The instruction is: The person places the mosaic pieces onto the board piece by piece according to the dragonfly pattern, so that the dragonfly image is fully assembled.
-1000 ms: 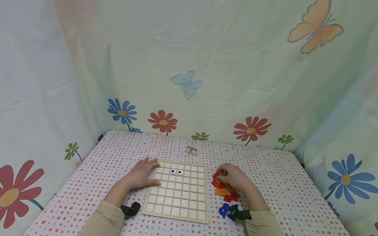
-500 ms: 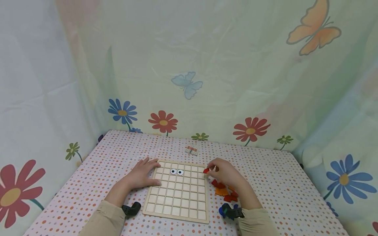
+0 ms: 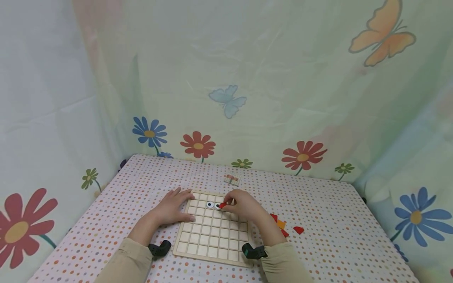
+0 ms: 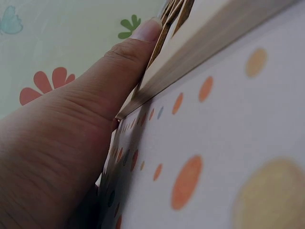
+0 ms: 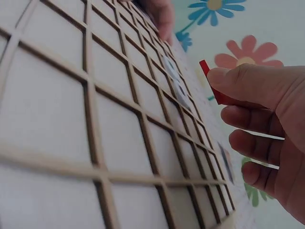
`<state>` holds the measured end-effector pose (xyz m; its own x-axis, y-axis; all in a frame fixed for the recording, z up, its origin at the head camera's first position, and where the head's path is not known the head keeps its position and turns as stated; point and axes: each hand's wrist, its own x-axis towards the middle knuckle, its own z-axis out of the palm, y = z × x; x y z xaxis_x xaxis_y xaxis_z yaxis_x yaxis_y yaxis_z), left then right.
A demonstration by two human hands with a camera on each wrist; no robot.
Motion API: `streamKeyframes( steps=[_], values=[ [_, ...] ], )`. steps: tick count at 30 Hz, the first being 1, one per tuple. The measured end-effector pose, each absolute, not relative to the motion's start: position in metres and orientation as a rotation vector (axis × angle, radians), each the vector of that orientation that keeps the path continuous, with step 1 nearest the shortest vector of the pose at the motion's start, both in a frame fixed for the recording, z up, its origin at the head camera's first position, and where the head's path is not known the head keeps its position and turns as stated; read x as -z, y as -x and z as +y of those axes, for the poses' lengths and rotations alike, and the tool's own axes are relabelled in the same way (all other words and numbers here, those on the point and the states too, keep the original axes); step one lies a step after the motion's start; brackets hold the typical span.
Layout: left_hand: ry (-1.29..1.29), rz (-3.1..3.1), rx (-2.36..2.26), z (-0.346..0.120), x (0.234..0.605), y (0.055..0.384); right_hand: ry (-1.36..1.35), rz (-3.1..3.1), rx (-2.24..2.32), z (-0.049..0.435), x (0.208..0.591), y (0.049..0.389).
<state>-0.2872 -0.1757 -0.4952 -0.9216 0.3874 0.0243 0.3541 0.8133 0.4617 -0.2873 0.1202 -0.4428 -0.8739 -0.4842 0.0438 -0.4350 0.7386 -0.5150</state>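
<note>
My right hand (image 3: 242, 205) is over the upper part of a wooden grid board (image 3: 203, 239), pinching a small red tile (image 5: 224, 98) between thumb and fingers. In the head view that tile overlaps the right one of two round eye pieces (image 3: 210, 204) lying in the upper cells. The other right fingers are loosely curled, as the right wrist view shows. My left hand (image 3: 172, 208) rests at the board's left edge with fingers spread; its thumb (image 4: 147, 31) lies on the rim in the left wrist view.
Red and orange tiles (image 3: 281, 224) lie right of the board, partly hidden by the right forearm. One red rounded tile (image 3: 299, 230) sits apart from them. Behind the board is a small pattern card (image 3: 232, 179). A flowered curtain (image 3: 226, 129) stands behind the dotted tabletop (image 3: 318, 204).
My right hand picked a red tile from the pile and carried it left over the board to the eye pieces. The left hand stays at the board's edge.
</note>
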Motion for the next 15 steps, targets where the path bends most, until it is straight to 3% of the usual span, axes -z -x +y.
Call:
streamKeyframes(
  steps=[15],
  values=[
    [-0.598,2.909,-0.721,-0.176,0.493,0.287,0.770,2.817,0.810,0.084,0.463,0.283]
  ],
)
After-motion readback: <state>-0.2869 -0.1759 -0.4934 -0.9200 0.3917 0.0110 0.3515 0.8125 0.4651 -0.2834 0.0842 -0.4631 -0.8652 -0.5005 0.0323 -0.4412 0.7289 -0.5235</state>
